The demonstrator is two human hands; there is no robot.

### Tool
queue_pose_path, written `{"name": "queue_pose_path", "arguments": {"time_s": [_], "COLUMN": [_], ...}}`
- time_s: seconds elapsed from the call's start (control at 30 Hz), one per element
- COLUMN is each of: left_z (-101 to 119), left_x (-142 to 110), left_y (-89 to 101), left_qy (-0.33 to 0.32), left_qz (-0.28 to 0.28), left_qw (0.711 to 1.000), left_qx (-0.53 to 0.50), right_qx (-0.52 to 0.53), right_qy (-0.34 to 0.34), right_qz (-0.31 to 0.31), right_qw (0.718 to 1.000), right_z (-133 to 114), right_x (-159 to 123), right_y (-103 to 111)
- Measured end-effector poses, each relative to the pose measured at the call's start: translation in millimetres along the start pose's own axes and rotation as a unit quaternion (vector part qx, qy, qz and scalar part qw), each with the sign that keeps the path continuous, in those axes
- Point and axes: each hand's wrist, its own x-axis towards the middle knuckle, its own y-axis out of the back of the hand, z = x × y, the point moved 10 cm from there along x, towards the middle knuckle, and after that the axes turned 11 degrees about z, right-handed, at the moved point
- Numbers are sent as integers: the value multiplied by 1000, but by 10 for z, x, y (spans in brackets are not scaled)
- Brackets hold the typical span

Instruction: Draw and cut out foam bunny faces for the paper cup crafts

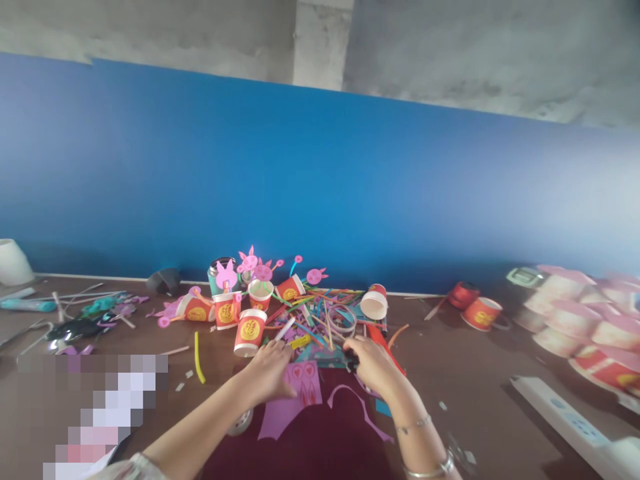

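Observation:
My left hand (270, 372) hovers at the left edge of a pink paper sheet (309, 383) printed with hearts and ear shapes. Its fingers and thumb are apart, with no object visible between them. A white stick (285, 329) and a yellow piece (301, 342) lie just beyond its fingertips. My right hand (373, 365) is curled at the front of the craft pile, its fingers closed by a small dark object (351, 361) whose kind I cannot make out. A curved pink paper offcut (357, 407) lies below that hand. A red-and-white paper cup (249, 333) stands beyond my left hand.
Colourful sticks (327, 308) and a tape roll (342, 320) heap up in the middle. Several cups bear pink pig faces (227, 274). To the right are a tipped cup (481, 313), stacked cups (575, 320) and a power strip (560, 417). A blue partition (320, 180) stands behind.

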Motion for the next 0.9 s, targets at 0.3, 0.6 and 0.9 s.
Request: {"name": "queue_pose_path", "arguments": {"time_s": [0.3,0.6,0.9], "left_z": [-262,-360,-407], "left_x": [157,196,143], "left_y": [338,285,211], "left_qy": [111,200,234], "left_qz": [68,78,55], "left_qw": [951,863,823], "left_qx": [-282,-457,-515], "right_qx": [443,642,598], "right_qy": [-115,-205,-238], "right_qz": [-38,-1,65], "right_qw": [888,738,763], "right_z": [295,-254,-137], "right_x": [-9,74,111], "right_y": [164,-245,-389]}}
